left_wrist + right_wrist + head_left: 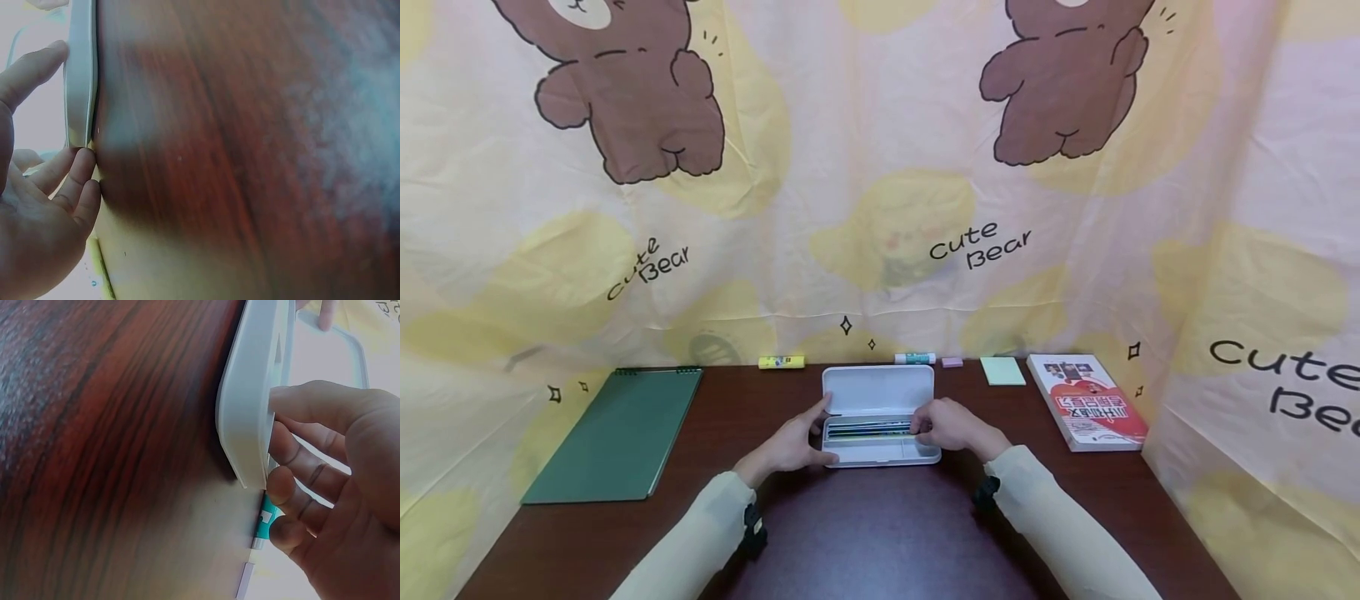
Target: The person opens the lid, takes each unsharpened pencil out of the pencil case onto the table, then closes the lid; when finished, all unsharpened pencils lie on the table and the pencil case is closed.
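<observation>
A white pencil case (881,452) lies open on the table, its lid (878,390) tilted up at the back. Several dark pencils (868,429) lie side by side in the rear compartment; the front part shows bare white. My left hand (792,440) holds the case's left end, thumb at the front corner and fingers by the lid. In the left wrist view, fingertips (84,159) touch the case's end wall. My right hand (953,425) reaches in from the right, thumb and forefinger pinching at the pencils' right ends. The case's wall (247,419) hides those fingertips in the right wrist view.
A green spiral notebook (617,433) lies at the left and a white-and-red book (1088,404) at the right. Along the back stand a yellow glue stick (781,362), a teal-and-white tube (915,358), a purple eraser (952,362) and pale green sticky notes (1003,372). A printed curtain (880,250) hangs behind.
</observation>
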`<state>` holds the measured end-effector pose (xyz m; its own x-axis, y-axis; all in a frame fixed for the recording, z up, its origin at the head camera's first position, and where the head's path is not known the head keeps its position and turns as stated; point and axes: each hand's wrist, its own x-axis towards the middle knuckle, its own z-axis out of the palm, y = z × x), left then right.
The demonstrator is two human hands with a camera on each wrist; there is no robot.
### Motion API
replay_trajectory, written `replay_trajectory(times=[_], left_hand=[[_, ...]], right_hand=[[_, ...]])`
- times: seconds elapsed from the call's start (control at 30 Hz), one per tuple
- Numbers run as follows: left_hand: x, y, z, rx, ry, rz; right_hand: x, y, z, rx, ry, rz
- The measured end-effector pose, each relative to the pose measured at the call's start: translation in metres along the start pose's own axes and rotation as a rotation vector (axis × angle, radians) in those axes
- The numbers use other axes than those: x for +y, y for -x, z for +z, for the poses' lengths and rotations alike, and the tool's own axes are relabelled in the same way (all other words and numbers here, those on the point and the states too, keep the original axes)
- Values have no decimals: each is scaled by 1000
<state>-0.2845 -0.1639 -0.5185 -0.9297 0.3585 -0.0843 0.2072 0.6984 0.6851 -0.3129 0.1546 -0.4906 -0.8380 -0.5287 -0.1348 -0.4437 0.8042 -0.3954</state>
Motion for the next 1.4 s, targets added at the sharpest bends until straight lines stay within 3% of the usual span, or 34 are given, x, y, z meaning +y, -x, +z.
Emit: replay_trajectory(times=[0.2,0.7,1.4], left_hand=[[-2,0,-1,-8,1,-1],[-5,3,-4,-18,8,-43],[-5,2,-4,-4,25,-33]], right_hand=[[-1,-1,1,3,2,-25],[-7,-3,0,-33,-23,4],[-10,-3,-4,-46,-13,4]])
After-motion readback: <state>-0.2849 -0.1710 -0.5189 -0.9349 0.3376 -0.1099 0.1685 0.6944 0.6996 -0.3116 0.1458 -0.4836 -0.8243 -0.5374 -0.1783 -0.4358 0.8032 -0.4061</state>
